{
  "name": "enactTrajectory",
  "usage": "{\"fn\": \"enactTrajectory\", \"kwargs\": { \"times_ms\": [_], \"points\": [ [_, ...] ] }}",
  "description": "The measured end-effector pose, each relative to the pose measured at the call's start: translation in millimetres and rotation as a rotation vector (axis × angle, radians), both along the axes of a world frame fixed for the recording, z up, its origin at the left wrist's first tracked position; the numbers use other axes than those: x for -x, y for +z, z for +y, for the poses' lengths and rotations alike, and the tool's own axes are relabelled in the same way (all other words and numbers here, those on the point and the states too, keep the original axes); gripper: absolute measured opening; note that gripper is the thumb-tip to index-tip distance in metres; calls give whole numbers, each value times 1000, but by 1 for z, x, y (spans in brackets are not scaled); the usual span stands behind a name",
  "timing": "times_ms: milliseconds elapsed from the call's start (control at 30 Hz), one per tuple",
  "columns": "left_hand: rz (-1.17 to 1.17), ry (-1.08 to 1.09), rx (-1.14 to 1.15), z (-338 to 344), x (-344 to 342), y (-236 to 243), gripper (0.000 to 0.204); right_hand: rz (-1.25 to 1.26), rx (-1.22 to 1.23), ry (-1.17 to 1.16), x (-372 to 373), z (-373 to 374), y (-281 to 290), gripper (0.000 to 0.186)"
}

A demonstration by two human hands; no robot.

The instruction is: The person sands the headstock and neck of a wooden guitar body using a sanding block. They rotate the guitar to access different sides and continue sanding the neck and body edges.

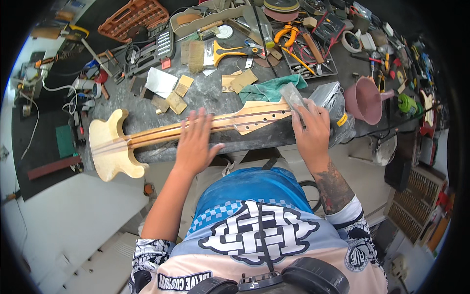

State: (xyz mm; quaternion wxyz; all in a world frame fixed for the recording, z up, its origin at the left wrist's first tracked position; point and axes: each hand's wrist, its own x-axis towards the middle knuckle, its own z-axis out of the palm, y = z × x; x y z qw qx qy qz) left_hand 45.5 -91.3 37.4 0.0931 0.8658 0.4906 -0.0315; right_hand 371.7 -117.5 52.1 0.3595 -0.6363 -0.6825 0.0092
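Note:
An unfinished pale wooden guitar (108, 154) with dark stripes along its neck lies across the bench front, its holed headstock to the right. My left hand (195, 144), slightly blurred, rests over the neck with fingers stretched out. My right hand (312, 128) grips a flat greyish block or sheet (292, 94) at the headstock's tip. A crumpled teal cloth (264, 89) lies behind the headstock, and a grey power tool (335, 122) with a yellow label sits just right of my right hand.
The dark workbench (115, 100) holds sandpaper pieces (176, 103), a yellow-handled brush (227, 54), an orange tool case (132, 22), a tool tray (313, 68), a pink funnel-like container (364, 100) and a green bottle (407, 104). A wooden rack (413, 201) stands at lower right.

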Motion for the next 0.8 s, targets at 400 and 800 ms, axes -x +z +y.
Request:
{"fn": "enactTrajectory", "kwargs": {
  "times_ms": [400,800],
  "points": [
    [-3,0,50,36,201,-15,84,-145,20,-197,162,-2,-29,25],
    [-90,-1,147,20,256,-12,85,-338,-11,-394,132,2,-46,23]
  ]
}}
